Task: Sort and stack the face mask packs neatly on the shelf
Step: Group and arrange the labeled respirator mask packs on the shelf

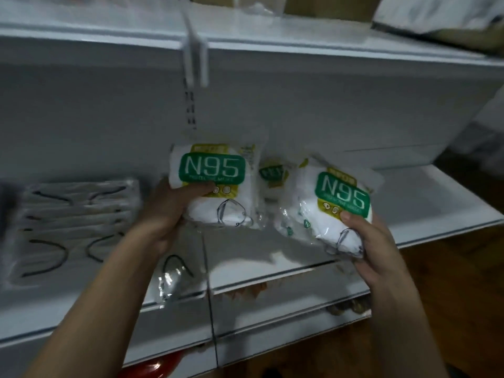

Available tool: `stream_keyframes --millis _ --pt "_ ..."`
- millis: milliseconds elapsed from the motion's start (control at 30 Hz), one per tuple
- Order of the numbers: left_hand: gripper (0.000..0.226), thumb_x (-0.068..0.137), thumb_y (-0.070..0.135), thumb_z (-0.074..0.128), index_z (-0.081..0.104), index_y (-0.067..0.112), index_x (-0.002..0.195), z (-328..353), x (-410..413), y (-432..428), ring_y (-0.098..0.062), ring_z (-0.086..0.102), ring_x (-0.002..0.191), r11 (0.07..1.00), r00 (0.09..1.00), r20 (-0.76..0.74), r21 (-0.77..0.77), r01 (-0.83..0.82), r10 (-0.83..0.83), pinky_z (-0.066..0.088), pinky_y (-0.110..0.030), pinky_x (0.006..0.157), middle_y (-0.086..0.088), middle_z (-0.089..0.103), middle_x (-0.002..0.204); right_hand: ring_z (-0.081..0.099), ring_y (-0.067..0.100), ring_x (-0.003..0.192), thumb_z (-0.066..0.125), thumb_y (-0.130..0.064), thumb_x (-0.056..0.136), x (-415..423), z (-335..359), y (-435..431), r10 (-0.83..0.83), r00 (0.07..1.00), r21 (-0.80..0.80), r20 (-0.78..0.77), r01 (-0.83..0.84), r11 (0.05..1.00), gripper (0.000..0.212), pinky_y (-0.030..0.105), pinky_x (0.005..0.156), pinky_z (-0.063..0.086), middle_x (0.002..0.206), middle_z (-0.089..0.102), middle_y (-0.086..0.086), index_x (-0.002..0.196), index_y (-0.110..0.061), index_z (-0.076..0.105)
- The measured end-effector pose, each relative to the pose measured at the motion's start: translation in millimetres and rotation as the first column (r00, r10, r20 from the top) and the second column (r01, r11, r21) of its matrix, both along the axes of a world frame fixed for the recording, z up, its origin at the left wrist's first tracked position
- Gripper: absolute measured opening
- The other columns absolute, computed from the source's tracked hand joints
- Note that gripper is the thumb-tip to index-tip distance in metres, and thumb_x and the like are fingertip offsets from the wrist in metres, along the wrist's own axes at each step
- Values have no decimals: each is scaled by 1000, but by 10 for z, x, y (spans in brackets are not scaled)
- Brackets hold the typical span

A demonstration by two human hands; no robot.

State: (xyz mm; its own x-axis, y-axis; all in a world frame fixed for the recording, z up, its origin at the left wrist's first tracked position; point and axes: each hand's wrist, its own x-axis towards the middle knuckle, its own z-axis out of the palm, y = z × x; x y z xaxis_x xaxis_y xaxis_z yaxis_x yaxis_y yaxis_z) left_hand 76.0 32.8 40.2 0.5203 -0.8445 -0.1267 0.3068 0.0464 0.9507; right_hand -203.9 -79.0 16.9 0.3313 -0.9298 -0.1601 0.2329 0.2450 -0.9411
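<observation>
Mid-sort: left hand (163,214) is gripping a white green-labelled N95 plastic pack (215,181), right hand (365,241) gripping a second N95 pack (338,203), both unshelved; clear-wrapped mask pile (79,222) lying stacked left of left hand.

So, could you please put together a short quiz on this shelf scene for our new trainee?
1. True or false: the left hand and the right hand grip one shared N95 pack.
2. Multiple choice: the stack of clear-wrapped masks with black ear loops lies A) left of the left hand, B) right of the right hand, C) on the upper shelf.
3. Fill in: on the left pack and the right pack, "N95" is printed in white on a ___ label.

Key: 1 false, each hand grips its own pack; 2 A; 3 green.
</observation>
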Motion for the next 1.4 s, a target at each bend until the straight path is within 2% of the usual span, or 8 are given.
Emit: stream_keyframes --millis 300,433,600,833,1000,1067,1200,1400 --pt "31 80 13 75 71 9 110 192 -992 -1478 -18 73 84 987 995 -8 125 -101 103 57 -24 62 -5 76 103 71 21 93 76 -18 69 -1125 179 -1784 -23 999 -19 33 24 1000 56 29 70 60 111 71 9 122 -4 62" --pt "63 61 31 86 65 8 116 169 -988 -1725 -27 68 97 933 974 71 277 -228 216 57 -33 79 -11 71 108 71 16 90 74 -14 77 -892 290 -2227 160 987 -16 -33 -161 987 35 28 80 57 108 72 8 110 -6 66" --pt "91 49 37 88 57 4 128 150 -1001 -1926 -30 64 103 887 964 232 410 -215 127 53 -42 95 -13 66 115 63 25 111 78 -23 78 -463 175 -2568 373 894 36 -248 -376 926 52 34 100 48 123 66 14 122 -1 62" --pt "107 78 48 75 7 13 154 -126 -1043 -2118 -40 32 137 706 544 833 444 -552 -99 35 -52 108 -20 26 152 61 15 83 80 -36 75 -236 113 -2738 291 657 -43 -695 -442 896 52 20 63 48 102 65 6 113 -6 61" --pt "49 91 46 41 54 29 136 -212 -1134 -2015 -33 36 138 895 8 987 150 -419 -162 33 -54 109 -5 44 149 53 23 118 83 -31 73 -154 155 -2753 158 663 -213 -732 -442 871 85 33 99 45 138 52 10 143 -12 38" --pt "75 80 69 20 51 33 138 -234 -1182 -1979 -27 36 139 892 -11 941 316 -322 -338 28 -52 112 1 44 149 44 24 132 79 -31 78 -123 153 -2720 114 667 -312 -736 -484 817 94 33 107 38 149 41 6 152 -21 22" --pt "103 64 85 8 21 35 153 -382 -1133 -1952 -22 12 150 803 -116 831 477 -357 -544 12 -53 119 4 17 162 53 20 120 56 -32 93 -46 100 -2671 57 523 -365 -851 -666 651 52 25 92 41 140 54 1 143 -27 42" --pt "102 66 81 5 11 33 156 -481 -1163 -1981 -23 -2 152 815 -103 866 411 -409 -489 -5 -60 118 0 5 165 20 33 145 50 -70 84 -59 57 -2622 14 420 -275 -907 -619 736 83 49 117 22 161 7 12 152 -41 12"
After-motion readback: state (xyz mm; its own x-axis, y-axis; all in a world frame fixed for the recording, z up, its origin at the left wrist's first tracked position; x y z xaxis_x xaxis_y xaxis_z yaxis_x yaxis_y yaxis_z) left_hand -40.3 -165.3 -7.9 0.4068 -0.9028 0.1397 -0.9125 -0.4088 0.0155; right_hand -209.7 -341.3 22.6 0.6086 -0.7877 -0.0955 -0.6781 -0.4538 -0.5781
